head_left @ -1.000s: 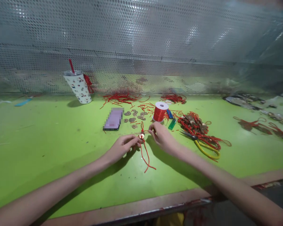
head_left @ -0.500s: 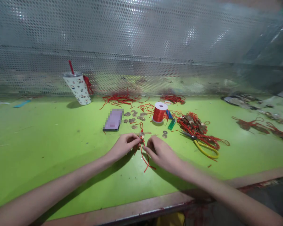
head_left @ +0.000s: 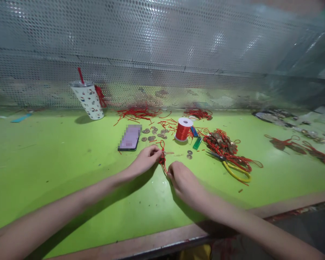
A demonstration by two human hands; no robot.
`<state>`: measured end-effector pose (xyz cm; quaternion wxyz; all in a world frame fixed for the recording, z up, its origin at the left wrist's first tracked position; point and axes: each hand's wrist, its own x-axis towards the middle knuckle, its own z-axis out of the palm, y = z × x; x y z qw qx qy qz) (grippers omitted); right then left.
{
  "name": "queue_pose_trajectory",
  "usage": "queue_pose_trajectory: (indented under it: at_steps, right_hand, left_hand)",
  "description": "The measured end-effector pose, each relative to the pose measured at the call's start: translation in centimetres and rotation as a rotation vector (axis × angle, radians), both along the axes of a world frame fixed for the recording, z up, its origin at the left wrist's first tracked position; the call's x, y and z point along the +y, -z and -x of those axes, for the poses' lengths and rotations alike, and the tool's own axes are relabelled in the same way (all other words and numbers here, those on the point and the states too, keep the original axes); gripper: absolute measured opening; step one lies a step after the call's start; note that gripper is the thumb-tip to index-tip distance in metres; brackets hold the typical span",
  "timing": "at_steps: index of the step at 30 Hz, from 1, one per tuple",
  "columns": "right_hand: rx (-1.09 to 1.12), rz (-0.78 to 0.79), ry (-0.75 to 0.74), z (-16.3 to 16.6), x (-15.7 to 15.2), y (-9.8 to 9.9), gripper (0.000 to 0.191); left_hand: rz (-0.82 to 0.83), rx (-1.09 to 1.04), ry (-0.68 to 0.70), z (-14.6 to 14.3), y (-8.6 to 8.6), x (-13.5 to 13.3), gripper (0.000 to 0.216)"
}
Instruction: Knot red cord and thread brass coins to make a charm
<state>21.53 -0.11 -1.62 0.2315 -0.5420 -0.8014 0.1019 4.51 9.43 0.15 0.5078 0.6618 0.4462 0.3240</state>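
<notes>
My left hand (head_left: pixel 148 157) pinches a knotted red cord piece (head_left: pixel 163 157) with a loop at its top; whether a coin sits in it is partly hidden by the fingers. Below and to the right, my right hand (head_left: pixel 180 177) is closed on the red cord ends (head_left: pixel 165 170) trailing from that piece. Beyond the hands lie several loose brass coins (head_left: pixel 151 138), and two more coins (head_left: pixel 189 154) rest to the right. A spool of red cord (head_left: pixel 183 130) stands upright behind them.
Yellow-handled scissors (head_left: pixel 235 171) lie at right beside a pile of corded coins (head_left: pixel 220 141). A phone (head_left: pixel 130 138) lies left of the coins. A patterned tumbler (head_left: pixel 88 101) stands at the back left, near cord scraps (head_left: pixel 138 114) and a perforated metal screen (head_left: pixel 151 72). A green lighter-like piece (head_left: pixel 197 143) lies by the spool.
My right hand has closed on the cord ends and drawn them down and right. My left hand has moved slightly up with the knotted piece. A coin near it is no longer visible.
</notes>
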Motion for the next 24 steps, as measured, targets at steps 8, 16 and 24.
queue_pose_trajectory:
  at_steps: [8, 16, 24]
  right_hand:
    - [0.301, 0.367, -0.035, -2.9, 3.4, -2.4, 0.009]
    - [0.205, 0.345, -0.053, -3.0, 5.3, -3.2, 0.029]
    - [0.365, 0.59, -0.087, -3.8, 6.7, -2.9, 0.028]
  left_hand:
    - [0.082, -0.016, 0.003, 0.3, -0.3, 0.1, 0.025]
    - [0.123, -0.066, 0.001, 0.2, 0.2, 1.0, 0.026]
    - [0.259, -0.189, -0.031, -0.1, -0.3, 1.0, 0.026]
